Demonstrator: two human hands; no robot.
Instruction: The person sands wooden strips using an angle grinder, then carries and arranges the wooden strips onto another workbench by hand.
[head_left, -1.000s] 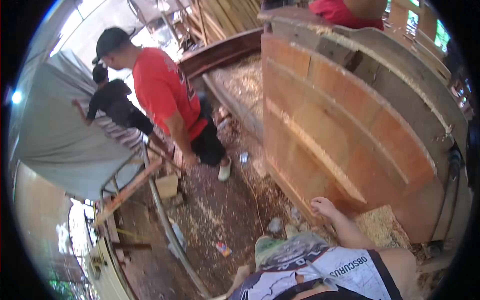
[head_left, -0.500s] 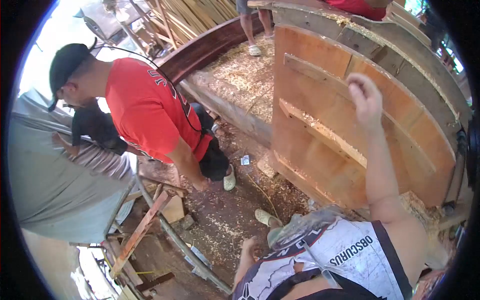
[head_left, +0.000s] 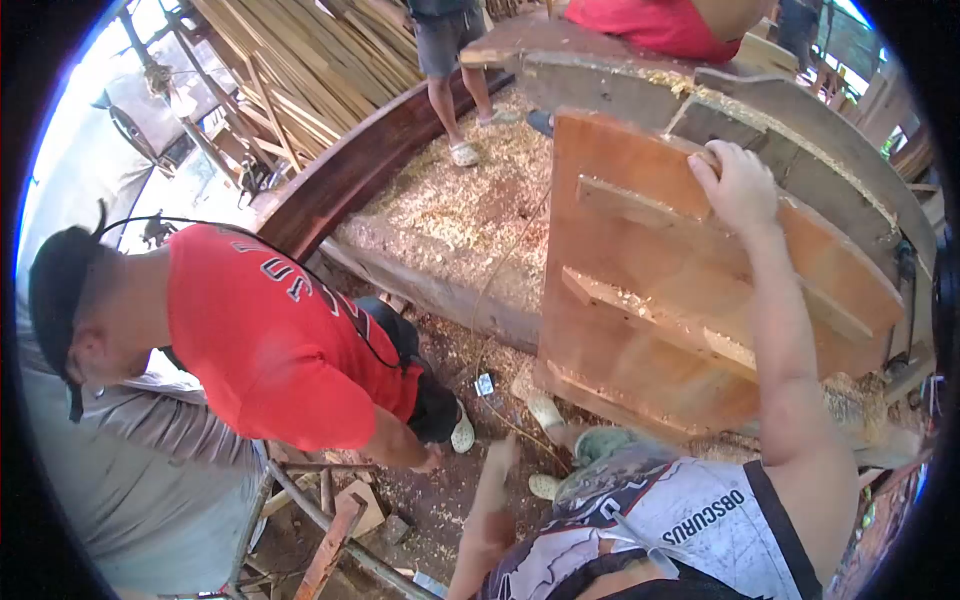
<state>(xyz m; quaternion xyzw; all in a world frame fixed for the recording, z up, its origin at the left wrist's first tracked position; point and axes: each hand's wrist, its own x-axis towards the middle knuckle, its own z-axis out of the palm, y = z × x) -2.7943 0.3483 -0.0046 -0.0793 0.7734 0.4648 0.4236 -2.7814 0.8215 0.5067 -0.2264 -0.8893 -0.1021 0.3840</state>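
A large curved wooden panel with cleats fixed across its face leans upright in front of me. My right hand has its fingers hooked over the top edge of this panel, with the thumb on the near face. A wooden cleat dusted with shavings runs across the panel below that hand. My left hand hangs low on the left, over the shaving-strewn floor and apart from the panel. It is blurred, so its fingers cannot be made out.
Beside me on the left stands a person in a red shirt. Other people are near the curved frame behind the panel. Wood strips lean at the back. A metal frame stands lower left; a cord trails on the floor.
My right hand has come down from in front of the panel onto its top edge and closed there. More of the frame shows behind the panel. The person in red appears farther left.
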